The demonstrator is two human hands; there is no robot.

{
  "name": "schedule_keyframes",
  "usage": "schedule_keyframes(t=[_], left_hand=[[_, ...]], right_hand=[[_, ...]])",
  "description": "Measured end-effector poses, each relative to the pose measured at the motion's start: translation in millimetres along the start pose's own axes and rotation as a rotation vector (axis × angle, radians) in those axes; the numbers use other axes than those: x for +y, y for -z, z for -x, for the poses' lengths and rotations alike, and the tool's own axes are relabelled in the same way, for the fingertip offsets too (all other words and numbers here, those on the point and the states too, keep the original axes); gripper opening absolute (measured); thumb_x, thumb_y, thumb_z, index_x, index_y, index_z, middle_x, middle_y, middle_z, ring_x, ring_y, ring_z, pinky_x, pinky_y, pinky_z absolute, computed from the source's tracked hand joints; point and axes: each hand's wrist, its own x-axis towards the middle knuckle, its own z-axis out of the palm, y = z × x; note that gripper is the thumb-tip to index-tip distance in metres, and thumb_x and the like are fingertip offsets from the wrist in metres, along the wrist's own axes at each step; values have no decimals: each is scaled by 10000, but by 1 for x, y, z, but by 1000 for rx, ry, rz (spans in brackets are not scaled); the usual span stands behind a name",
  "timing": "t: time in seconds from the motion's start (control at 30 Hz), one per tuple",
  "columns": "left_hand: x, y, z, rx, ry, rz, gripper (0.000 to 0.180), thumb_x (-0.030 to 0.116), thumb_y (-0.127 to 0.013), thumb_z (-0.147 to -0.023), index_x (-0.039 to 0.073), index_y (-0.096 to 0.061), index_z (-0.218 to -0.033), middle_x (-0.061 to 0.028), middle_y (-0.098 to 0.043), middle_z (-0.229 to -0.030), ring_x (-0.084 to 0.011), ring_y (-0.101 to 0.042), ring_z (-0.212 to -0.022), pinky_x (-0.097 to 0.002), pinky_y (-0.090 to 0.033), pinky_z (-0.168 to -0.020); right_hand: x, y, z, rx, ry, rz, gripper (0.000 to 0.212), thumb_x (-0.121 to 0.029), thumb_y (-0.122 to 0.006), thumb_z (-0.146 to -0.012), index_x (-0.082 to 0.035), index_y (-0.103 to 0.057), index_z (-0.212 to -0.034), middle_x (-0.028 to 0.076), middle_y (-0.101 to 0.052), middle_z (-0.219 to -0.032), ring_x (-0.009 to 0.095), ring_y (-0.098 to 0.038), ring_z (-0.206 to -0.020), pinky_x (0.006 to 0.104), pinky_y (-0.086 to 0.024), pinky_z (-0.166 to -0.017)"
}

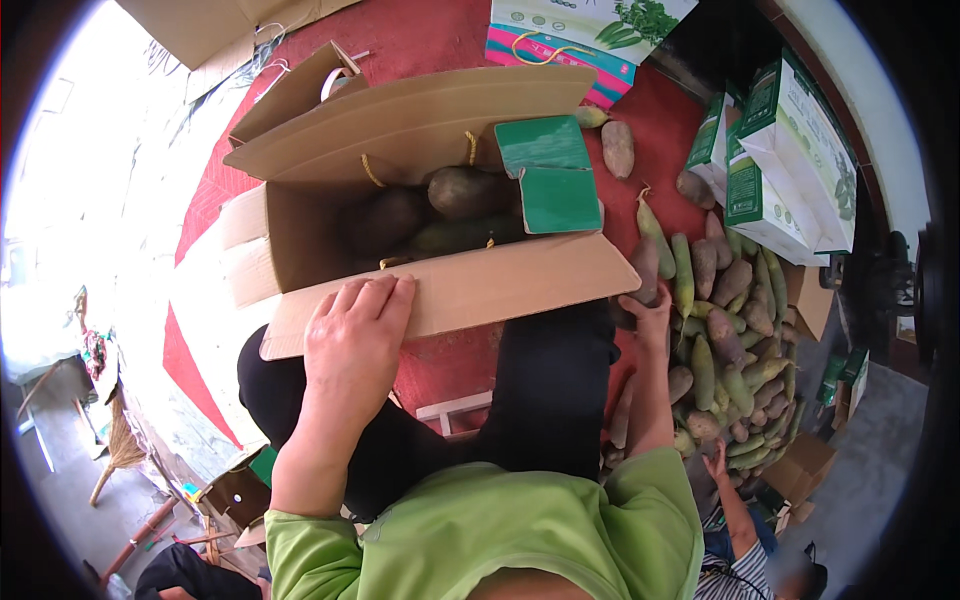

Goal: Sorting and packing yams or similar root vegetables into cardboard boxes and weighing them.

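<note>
We are resting our left hand [358,335] on the near flap [500,290] of the box [300,235], at the centre of the frame; its fingers are lying narrowly together, and the thumb is staying out of sight, so we cannot tell whether it is gripping. Right of centre, our right hand [650,318] is curving around the lower end of a brown root [645,268], just beside the flap's corner; we cannot tell how firmly it is closing. Inside the box, dark roots [470,192] are lying below yellow cords [472,148], and a green panel [560,200] is covering the right end. The pile [705,375] of green and brown roots is spreading at right. Below it, a co-worker's hand [715,464] is reaching towards the pile. White-and-green cartons [805,150] are standing at upper right.
</note>
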Motion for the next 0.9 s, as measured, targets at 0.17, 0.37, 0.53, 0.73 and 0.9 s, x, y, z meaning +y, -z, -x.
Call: schedule_keyframes(t=[0.17, 0.37, 0.53, 0.73, 0.9], left_hand=[[0, 1, 4, -2, 2, -6, 354, 89, -571, -770, 46, -615, -1119, -83, -627, -1044, -248, -601, -1011, -370, -491, -869], [-3, -2, 7, 8, -8, -7, 331, 84, -595, -749, 46, -618, -1077, -67, -629, -1000, -241, -608, -975, -362, -491, -866], [-7, -5, 9, 57, -26, -5, 305, 90, -597, -748, 52, -623, -1050, -55, -626, -960, -232, -613, -932, -350, -494, -848], [-7, -6, 5, -46, 3, 2, 332, 101, -546, -803, 86, -641, -1120, -42, -644, -1048, -224, -608, -1006, -360, -480, -865], [-12, -6, 13, 109, -60, -34, 286, 109, -584, -755, 72, -644, -1032, -32, -606, -880, -209, -613, -872, -343, -504, -786]], right_hand=[[-157, 3, 49, -163, 328, -59, 918, -61, -810, -562, -8, -378, -1370, 113, -481, -1273, 243, -492, -1160, 353, -403, -998], [-296, -22, 107, -393, 757, 21, 914, -176, -852, -526, -35, -439, -1328, 96, -521, -1264, 228, -498, -1180, 368, -388, -1011], [-361, -92, 146, -749, 983, 366, 883, -201, -833, -509, -57, -480, -1305, 109, -573, -1197, 238, -537, -1146, 360, -413, -989], [-341, -213, 161, -835, 945, 973, 833, -197, -814, -518, -92, -494, -1281, 139, -570, -1256, 340, -529, -1156, 419, -470, -932], [-315, -278, 183, -886, 907, 1203, 852, -211, -841, -525, -106, -477, -1288, 126, -551, -1289, 341, -506, -1188, 429, -484, -917]])
